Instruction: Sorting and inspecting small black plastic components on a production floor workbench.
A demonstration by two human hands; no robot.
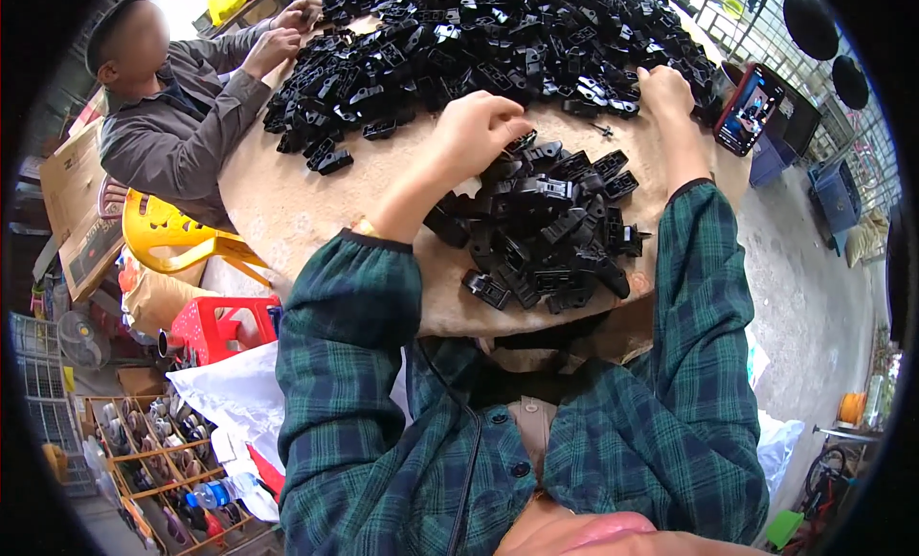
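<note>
My left hand (pixel 479 133) is bent over the top edge of a small heap of black plastic parts (pixel 555 221). Its fingers are curled together, with a black part right below the fingertips; what they pinch is hard to make out. Farther right, my right hand (pixel 667 92) reaches the near edge of a much larger mound of black plastic parts (pixel 459 53). The fingers there are bent down against the mound, and whatever is in them is hidden. Both piles consist of small, clip-like, glossy pieces lying every which way on a table with a pale cover (pixel 383 293).
A co-worker (pixel 177 115) sits at the left, both hands at the mound's edge. A phone (pixel 751 111) stands upright at the table's right side. A yellow chair (pixel 168 232), a red stool (pixel 220 326) and a shoe rack (pixel 158 451) are on the left.
</note>
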